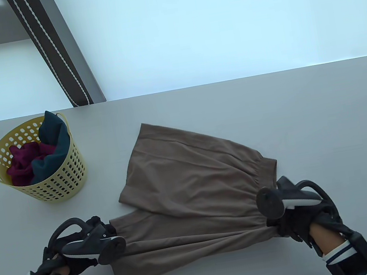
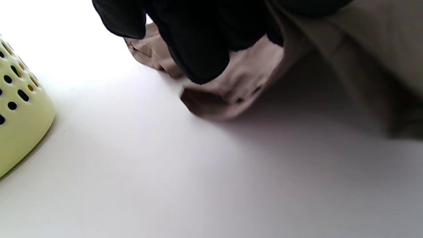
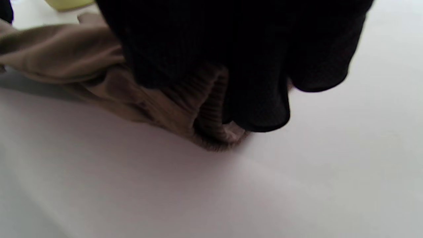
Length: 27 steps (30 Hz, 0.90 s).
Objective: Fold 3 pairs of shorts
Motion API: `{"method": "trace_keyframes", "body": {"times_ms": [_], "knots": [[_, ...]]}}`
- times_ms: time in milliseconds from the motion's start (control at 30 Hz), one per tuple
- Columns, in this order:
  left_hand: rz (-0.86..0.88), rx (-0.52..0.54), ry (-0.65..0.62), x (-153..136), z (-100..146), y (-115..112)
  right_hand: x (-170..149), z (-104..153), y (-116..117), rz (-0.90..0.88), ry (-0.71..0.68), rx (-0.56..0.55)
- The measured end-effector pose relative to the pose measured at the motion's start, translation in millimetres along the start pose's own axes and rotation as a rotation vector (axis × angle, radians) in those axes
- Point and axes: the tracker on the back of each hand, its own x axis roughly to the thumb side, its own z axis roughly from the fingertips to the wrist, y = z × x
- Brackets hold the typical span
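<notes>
Brown shorts [image 1: 191, 185] lie spread on the grey table [image 1: 270, 113], waistband to the right, legs to the left. My left hand [image 1: 106, 231] grips the hem of the near leg [image 2: 231, 89], lifted a little off the table. At the near right corner my right hand [image 1: 281, 224] grips the ribbed waistband [image 3: 211, 122]. The cloth is pulled taut between both hands. Both hands' fingers [image 2: 198, 49] [image 3: 257, 82] curl round the fabric. A yellow perforated basket [image 1: 61, 177] at the left holds maroon shorts [image 1: 22, 163] and dark teal shorts [image 1: 53, 140].
The table's far edge runs across the table view, with a dark striped band [image 1: 54, 50] hanging beyond it at the upper left. The basket's wall [image 2: 19, 109] stands close to the left of my left hand.
</notes>
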Motion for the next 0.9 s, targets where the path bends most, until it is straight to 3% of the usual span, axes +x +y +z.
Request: {"method": "trace_keyframes", "body": {"times_ms": [100,233,367,433,533,667,733,900], "knots": [[0.096,0.130,0.014,-21.2,11.1,36.3,-20.0,4.4,-24.3,-0.057,0.088,-0.088],[0.122,0.145,0.100,-52.5,-18.2,62.6,-51.4,-26.7,-36.1,-0.152,0.254,-0.156],[0.210,0.071,0.183,-69.7,-65.6,60.1,-73.7,-62.3,-20.0,-0.185,0.465,-0.157],[0.212,0.075,0.315,-75.1,-88.2,48.9,-80.3,-74.5,-5.9,-0.196,0.575,-0.207],[0.168,0.112,0.503,-76.6,-100.0,33.9,-80.2,-71.9,0.0,-0.156,0.593,-0.260],[0.124,0.236,0.507,-64.2,-78.5,30.8,-68.0,-43.9,-7.8,-0.118,0.528,-0.396],[0.101,0.303,0.456,-51.3,-61.2,33.5,-60.0,-31.8,-10.7,-0.086,0.477,-0.409],[0.066,0.363,0.302,-14.3,-23.0,28.9,-37.2,-16.1,-4.4,0.046,0.386,-0.240]]}}
